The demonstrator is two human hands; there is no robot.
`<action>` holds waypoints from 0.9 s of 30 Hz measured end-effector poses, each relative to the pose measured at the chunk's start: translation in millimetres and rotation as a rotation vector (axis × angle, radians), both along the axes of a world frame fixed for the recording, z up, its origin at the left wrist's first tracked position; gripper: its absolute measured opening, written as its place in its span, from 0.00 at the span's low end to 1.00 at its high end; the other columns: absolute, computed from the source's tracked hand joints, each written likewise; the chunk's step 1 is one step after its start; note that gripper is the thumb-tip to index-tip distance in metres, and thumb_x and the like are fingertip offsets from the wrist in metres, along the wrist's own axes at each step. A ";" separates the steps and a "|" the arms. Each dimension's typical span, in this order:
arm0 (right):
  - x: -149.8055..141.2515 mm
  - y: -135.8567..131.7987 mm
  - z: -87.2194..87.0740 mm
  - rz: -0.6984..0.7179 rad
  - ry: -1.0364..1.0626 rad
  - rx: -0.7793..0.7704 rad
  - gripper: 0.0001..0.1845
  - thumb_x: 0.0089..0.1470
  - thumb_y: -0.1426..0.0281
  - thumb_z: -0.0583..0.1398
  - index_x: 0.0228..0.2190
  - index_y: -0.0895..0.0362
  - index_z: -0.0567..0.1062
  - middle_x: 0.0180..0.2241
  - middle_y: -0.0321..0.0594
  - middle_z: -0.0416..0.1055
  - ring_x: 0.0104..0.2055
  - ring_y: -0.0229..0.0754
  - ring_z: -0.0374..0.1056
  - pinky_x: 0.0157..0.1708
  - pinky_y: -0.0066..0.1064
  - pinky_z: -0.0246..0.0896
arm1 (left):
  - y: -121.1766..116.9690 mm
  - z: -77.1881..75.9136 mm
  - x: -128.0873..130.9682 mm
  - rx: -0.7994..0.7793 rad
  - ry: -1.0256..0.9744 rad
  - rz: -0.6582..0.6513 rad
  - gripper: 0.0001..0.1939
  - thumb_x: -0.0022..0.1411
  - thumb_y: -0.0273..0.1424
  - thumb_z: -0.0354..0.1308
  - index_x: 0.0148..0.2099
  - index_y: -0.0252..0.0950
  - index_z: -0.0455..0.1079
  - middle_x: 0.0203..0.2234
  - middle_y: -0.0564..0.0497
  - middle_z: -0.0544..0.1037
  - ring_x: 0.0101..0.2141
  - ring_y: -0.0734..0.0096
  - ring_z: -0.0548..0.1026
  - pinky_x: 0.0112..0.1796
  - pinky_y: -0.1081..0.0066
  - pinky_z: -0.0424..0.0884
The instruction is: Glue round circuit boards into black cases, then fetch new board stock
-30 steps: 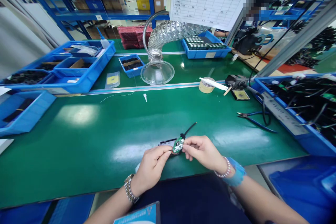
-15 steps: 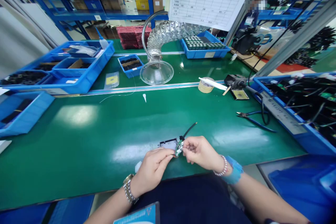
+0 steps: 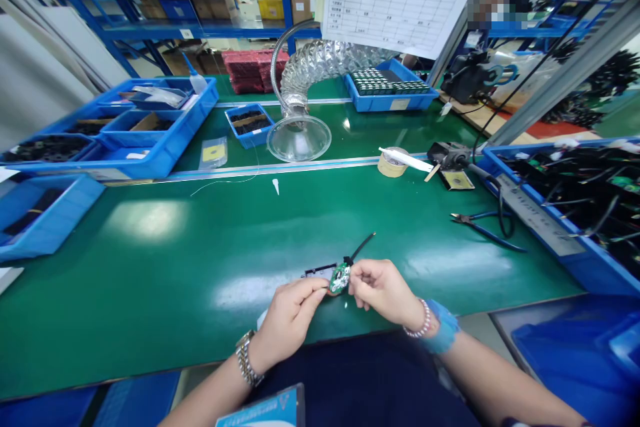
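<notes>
Gridded sheet (image 3: 400, 0), bin label (image 3: 540, 215), blue badge (image 3: 263, 410) – writing on each illegible

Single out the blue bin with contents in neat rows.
The blue bin at the far side of the green bench, right of the flared hood. No other shows such rows; the large bin at the right edge holds jumbled cables.

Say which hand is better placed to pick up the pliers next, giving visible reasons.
Probably the right hand: the pliers lie on its side, and the left hand, pinching the board, is farther off.
</notes>
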State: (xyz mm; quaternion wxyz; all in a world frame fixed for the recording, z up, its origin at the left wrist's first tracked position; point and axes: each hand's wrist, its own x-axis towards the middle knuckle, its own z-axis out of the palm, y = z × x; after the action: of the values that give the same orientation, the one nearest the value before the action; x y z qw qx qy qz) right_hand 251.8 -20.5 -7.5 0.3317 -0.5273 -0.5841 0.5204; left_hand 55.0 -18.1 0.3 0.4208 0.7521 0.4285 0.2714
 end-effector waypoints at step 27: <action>18.4 4.9 3.0 0.075 -0.389 0.628 0.14 0.52 0.69 0.57 0.43 0.56 0.69 0.42 0.46 0.70 0.46 0.45 0.63 0.46 0.41 0.59 | 12.0 -6.7 -8.6 -0.570 -0.379 0.134 0.15 0.60 0.39 0.51 0.37 0.31 0.69 0.19 0.55 0.62 0.21 0.79 0.55 0.22 0.76 0.48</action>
State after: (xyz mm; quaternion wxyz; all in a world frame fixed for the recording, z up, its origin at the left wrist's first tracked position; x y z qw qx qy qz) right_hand 270.1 -15.6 -4.4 0.3407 -0.4669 -0.7864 0.2178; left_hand 46.4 -6.1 -6.4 0.6673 0.5106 0.4498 0.3026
